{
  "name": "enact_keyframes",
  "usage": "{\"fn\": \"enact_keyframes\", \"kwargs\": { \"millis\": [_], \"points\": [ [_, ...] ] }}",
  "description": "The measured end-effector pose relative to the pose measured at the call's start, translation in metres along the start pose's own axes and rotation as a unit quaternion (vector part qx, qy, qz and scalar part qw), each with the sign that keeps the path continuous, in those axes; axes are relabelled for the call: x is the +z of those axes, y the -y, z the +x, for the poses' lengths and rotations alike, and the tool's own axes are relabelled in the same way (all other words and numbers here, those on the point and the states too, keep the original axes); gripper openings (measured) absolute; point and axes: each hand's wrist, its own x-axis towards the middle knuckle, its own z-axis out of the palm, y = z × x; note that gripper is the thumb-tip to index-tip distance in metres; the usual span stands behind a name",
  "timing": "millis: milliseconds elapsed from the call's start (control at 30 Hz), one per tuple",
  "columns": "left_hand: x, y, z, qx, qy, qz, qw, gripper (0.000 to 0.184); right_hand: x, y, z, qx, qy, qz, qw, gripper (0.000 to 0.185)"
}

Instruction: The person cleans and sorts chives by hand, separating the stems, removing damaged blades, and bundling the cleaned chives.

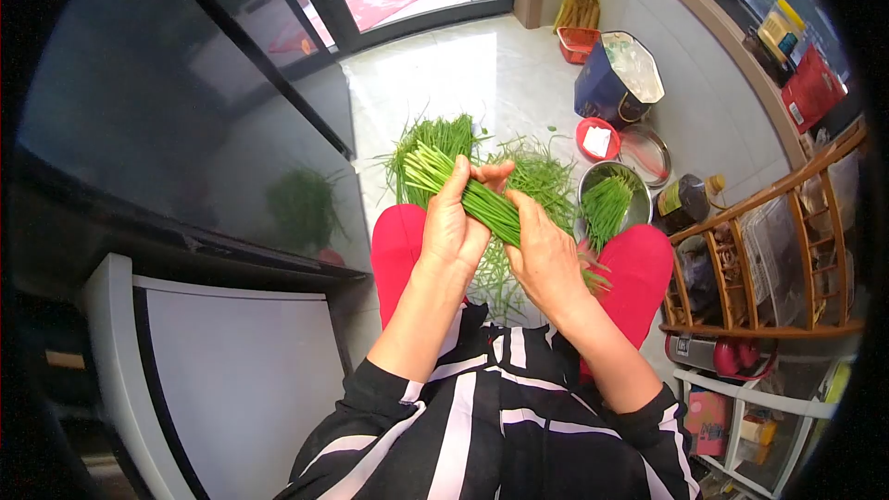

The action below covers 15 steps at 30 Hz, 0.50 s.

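A bunch of garlic chives (489, 207) lies slantwise across my two hands, its pale cut ends toward the upper left and its leafy tips hanging past my right wrist. My left hand (454, 222) is wrapped round the pale end, thumb on top. My right hand (546, 250) closes on the bunch lower down, the thumb side pressed against the stalks. Beneath them on the floor lie a thick pile of chives (454, 137) and a looser spread of thin green leaves (537, 176). A metal bowl (645, 209) by my right knee holds another bunch of chives (607, 202).
Beside the bowl are a red dish (597, 139), a round metal lid (645, 156), a dark bottle (687, 202) and a blue bag (607, 88). A wooden rack (769, 245) stands at right. Dark glossy panels (204, 130) and a white cabinet (241, 380) line the left.
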Motion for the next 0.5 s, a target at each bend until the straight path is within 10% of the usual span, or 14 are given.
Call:
{"fn": "enact_keyframes", "kwargs": {
  "millis": [133, 233, 500],
  "points": [
    [0.004, -0.009, -0.006, -0.032, -0.016, 0.034, 0.999, 0.02, 0.004, -0.012, 0.001, -0.007, 0.024, 0.05, 0.998, 0.035],
    [0.001, -0.018, -0.007, -0.102, 0.07, 0.043, 0.991, 0.036, -0.01, -0.017, 0.009, 0.18, 0.205, 0.428, 0.862, 0.018],
    [0.009, -0.026, -0.013, -0.115, 0.231, 0.125, 0.958, 0.088, -0.025, -0.017, 0.012, 0.276, 0.277, 0.678, 0.623, 0.016]
  ]
}}
